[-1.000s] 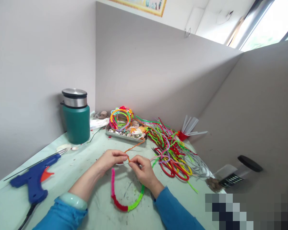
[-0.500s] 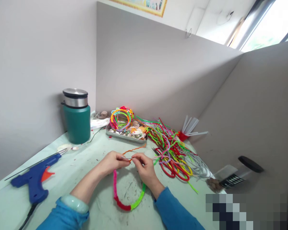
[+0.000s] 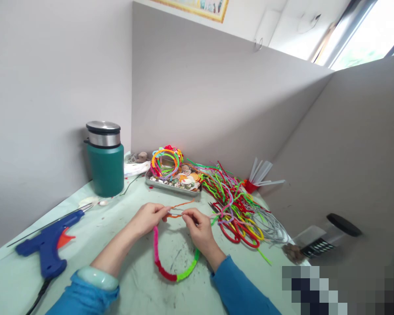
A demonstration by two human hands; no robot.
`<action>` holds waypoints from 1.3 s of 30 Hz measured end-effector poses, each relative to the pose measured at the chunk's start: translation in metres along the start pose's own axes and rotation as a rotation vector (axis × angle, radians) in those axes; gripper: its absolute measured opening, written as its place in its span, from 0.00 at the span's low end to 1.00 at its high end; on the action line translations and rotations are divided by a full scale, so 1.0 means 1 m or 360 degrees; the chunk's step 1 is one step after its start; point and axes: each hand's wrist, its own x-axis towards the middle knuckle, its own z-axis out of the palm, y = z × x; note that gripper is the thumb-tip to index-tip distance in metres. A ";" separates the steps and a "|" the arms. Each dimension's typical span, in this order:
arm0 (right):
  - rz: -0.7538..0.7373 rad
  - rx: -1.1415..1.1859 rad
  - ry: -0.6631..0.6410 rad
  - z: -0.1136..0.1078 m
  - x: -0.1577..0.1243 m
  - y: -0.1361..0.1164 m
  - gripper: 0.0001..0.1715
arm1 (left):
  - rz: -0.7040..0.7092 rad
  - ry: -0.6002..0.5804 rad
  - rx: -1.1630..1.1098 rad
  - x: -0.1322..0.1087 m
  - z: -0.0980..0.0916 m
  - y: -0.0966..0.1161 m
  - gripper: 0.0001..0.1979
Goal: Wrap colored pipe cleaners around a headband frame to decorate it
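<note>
A partly wrapped wire loop [image 3: 166, 274], coloured pink, red and green, hangs curved below my two hands. My left hand [image 3: 155, 215] pinches its left end, where an orange pipe cleaner [image 3: 183, 204] meets the wire. My right hand [image 3: 197, 221] pinches the other side of the wire and the orange strand near its fingertips. Between the hands runs a short gap of bare grey wire beside orange strand. The orange pipe cleaner's loose end points up and to the right.
A tray [image 3: 174, 188] of shells and finished rings stands behind. Pipe cleaners [image 3: 230, 192] and red-handled scissors [image 3: 238, 232] lie right, a blue glue gun [image 3: 49, 243] and green flask [image 3: 105, 168] left. Glue sticks [image 3: 261, 171] and a clear jar [image 3: 331, 236] stand farther right.
My left hand has shifted left, so the gap between my hands is wider and shows more wire. The loop has risen slightly, and the orange loose end has moved left.
</note>
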 end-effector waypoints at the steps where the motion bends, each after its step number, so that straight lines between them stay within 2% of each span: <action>1: 0.0009 0.0001 0.0022 0.000 0.000 0.001 0.10 | -0.0026 0.0035 -0.0035 0.000 0.000 0.001 0.28; 4: 0.0029 0.0011 0.0062 0.001 0.001 0.003 0.11 | 0.0016 0.0049 -0.0026 -0.001 -0.001 0.004 0.27; 7: 0.0048 0.0011 0.0069 0.002 0.001 0.004 0.11 | 0.0180 0.0087 0.0166 -0.002 0.001 0.005 0.18; 10: 0.0071 -0.0015 0.0062 0.002 0.001 0.005 0.11 | 0.0283 0.0223 0.0326 -0.003 0.005 0.004 0.09; 14: 0.0099 -0.0038 0.0076 0.003 0.001 0.008 0.10 | 0.0383 0.0401 0.0569 -0.005 0.010 0.003 0.11; 18: 0.0127 -0.0062 0.0116 0.004 0.002 0.012 0.10 | 0.0469 0.0423 0.0807 -0.009 0.011 0.006 0.10; 21: 0.0138 -0.0102 0.0114 0.004 0.002 0.014 0.10 | 0.0718 0.0448 0.1046 -0.012 0.010 0.009 0.04; 24: 0.0146 -0.0148 0.0095 0.004 0.002 0.014 0.10 | 0.0981 0.0489 0.1253 -0.013 0.009 0.011 0.08; 27: 0.0152 -0.0192 0.0065 0.003 0.002 0.014 0.10 | 0.1144 0.0506 0.1380 -0.014 0.009 0.014 0.09; 34: 0.0072 -0.0257 -0.0143 0.002 0.001 0.010 0.09 | 0.1420 0.0453 0.1261 -0.015 0.021 0.020 0.09; 36: 0.0017 -0.0220 -0.0226 0.002 0.001 0.007 0.09 | 0.1418 0.0439 0.1194 -0.016 0.023 0.021 0.09; 39: -0.0077 -0.0134 -0.0354 0.003 0.000 0.002 0.09 | 0.1301 0.0479 0.1074 -0.016 0.023 0.020 0.08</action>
